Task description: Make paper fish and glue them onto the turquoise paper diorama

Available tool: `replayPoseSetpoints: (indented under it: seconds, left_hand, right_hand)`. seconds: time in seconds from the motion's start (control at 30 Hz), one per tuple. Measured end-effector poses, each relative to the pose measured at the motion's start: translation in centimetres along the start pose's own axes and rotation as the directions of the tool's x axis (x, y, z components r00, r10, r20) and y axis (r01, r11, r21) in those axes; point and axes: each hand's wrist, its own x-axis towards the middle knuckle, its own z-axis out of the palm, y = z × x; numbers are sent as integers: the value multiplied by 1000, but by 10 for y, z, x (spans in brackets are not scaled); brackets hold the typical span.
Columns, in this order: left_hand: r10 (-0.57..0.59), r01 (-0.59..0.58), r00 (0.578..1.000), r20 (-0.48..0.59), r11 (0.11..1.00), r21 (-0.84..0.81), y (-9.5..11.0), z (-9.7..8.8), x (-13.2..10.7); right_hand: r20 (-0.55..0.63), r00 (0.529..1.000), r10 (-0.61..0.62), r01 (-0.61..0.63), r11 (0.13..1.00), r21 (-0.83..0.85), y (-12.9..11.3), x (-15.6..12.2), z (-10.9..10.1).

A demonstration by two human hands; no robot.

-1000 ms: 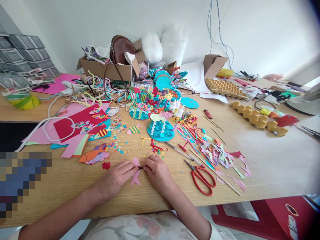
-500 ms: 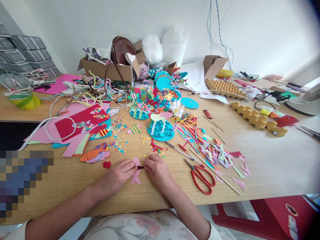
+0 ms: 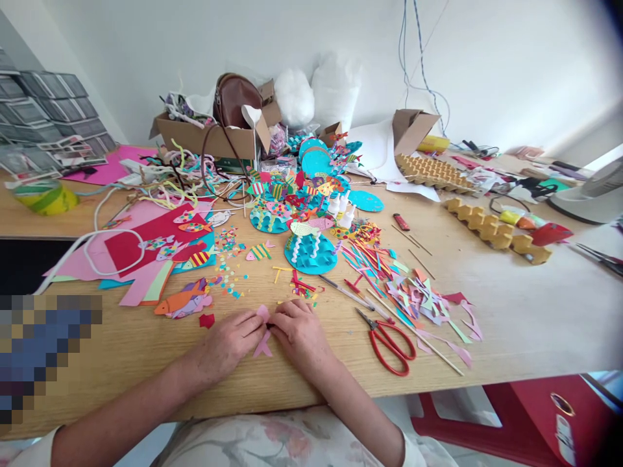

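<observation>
A pink paper fish [image 3: 263, 342] lies flat on the wooden table [image 3: 511, 318] near its front edge. My left hand [image 3: 228, 340] rests on the table with its fingertips pressed on the fish's left side. My right hand [image 3: 298, 332] is closed over the fish's right side, its fingertips pinched where a small dark red piece showed earlier; that piece is hidden now. Red-handled scissors [image 3: 387, 337] lie just right of my right hand, next to a thin wooden stick [image 3: 418, 334].
Coloured paper scraps [image 3: 418, 295], turquoise discs with decorated fish [image 3: 310, 253], an orange paper fish [image 3: 178, 301], pink and red sheets [image 3: 146, 243], egg cartons [image 3: 496, 230], cardboard boxes [image 3: 214, 136] and a red chair [image 3: 525, 421] below the table's right front.
My right hand's fingers have closed further in over the small dark red piece at the fish's middle, hiding it. The view has shifted slightly; both hands stay on the fish.
</observation>
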Motion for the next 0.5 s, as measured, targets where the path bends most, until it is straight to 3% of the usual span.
replayPoseSetpoints:
  seconds: [0.23, 0.5]
  left_hand:
    - [-19, 20, 1000, 17, 999, -39, 0, 3, -1]
    - [-76, 74, 997, -5, 984, -164, -5, 17, -8]
  right_hand:
    - [-6, 997, -79, 77, 987, -138, -1, -1, 11]
    - [22, 1000, -15, 16, 999, -36, 3, -1, 15]
